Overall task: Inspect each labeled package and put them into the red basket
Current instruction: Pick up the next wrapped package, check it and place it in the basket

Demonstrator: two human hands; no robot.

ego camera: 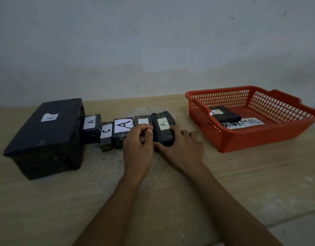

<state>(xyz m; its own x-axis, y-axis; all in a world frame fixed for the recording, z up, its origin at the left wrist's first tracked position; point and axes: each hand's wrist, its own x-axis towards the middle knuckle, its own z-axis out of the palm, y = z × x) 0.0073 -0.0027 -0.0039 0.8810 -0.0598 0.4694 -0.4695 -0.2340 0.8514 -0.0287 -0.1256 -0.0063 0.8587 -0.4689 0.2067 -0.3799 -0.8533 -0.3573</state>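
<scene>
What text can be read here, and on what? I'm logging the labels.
"A": second package
"C": third package
"A": fourth package
"A": package under the right hand
"NORMAL", start hidden: sheet in the red basket
Unreadable: labels on the big black box, the basket's package, and the package behind the left hand.

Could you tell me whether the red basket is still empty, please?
Not empty: the red basket holds one dark labeled package, lying on a white paper sign on its floor.
</scene>
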